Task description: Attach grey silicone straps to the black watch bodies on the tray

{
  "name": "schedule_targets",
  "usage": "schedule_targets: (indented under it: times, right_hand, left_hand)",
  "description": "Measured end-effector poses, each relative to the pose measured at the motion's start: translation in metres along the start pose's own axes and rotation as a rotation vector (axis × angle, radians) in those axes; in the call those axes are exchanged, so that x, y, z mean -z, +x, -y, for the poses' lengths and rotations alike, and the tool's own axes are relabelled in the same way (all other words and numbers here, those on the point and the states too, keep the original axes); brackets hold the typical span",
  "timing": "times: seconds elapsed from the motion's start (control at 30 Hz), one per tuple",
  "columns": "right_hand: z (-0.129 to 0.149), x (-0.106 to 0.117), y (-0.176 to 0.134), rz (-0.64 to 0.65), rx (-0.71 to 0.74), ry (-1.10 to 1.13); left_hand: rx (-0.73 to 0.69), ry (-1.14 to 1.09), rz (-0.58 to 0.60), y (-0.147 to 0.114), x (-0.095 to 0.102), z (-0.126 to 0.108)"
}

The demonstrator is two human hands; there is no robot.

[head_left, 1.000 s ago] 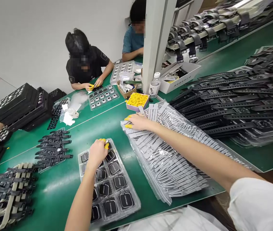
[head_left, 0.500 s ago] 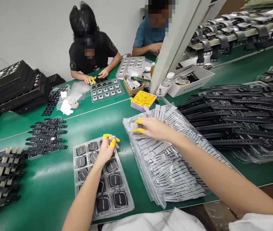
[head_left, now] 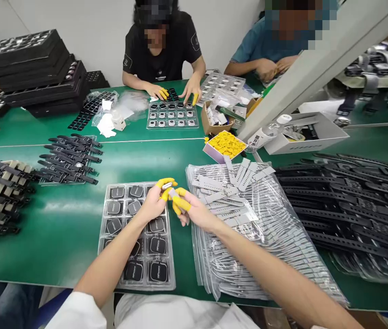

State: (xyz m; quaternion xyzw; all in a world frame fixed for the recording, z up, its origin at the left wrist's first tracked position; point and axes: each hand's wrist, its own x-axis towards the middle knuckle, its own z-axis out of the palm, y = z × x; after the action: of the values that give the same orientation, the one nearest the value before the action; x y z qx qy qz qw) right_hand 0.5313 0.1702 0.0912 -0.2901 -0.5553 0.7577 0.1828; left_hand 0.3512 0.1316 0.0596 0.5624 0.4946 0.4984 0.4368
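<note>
Right hand (head_left: 197, 214) has swung off the strap bag (head_left: 199, 262) to meet the left hand (head_left: 153, 203). Left fingers are pinched on one small silvery case (head_left: 167, 185), right fingers pinched on one grey strap (head_left: 172, 193), both by the far right corner of one clear tray (head_left: 171, 269). Can't count all its black squares (head_left: 159, 272), arm's in the way. Also one bottle (head_left: 265, 135), one box (head_left: 216, 154) of yellow bits (head_left: 228, 144), three co-workers (head_left: 161, 50).
</note>
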Motion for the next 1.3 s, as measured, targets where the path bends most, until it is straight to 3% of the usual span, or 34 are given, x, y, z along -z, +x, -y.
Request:
schedule_targets:
  times: [0.13, 0.3, 0.47, 0.6, 0.83, 1.3]
  right_hand:
    - [-0.024, -0.005, 0.006, 0.045, 0.068, 0.102]
    - [-0.028, 0.004, 0.005, 0.050, 0.134, 0.200]
    - [-0.029, 0.005, 0.007, 0.026, 0.111, 0.274]
    - [-0.028, 0.006, 0.009, -0.018, 0.102, 0.330]
    - [-0.027, 0.005, 0.008, 0.042, 0.081, 0.314]
    - [-0.018, 0.002, 0.003, -0.057, 0.002, 0.533]
  left_hand:
    - [-0.184, 0.229, 0.070, -0.002, 0.006, 0.001]
    - [-0.295, 0.347, 0.133, 0.000, 0.008, -0.002]
    - [-0.288, 0.374, 0.129, -0.002, 0.006, -0.004]
    - [-0.231, 0.351, 0.058, -0.003, 0.005, -0.006]
    - [-0.276, 0.427, 0.122, -0.004, 0.005, -0.005]
    - [-0.282, 0.586, 0.097, -0.008, 0.001, -0.012]
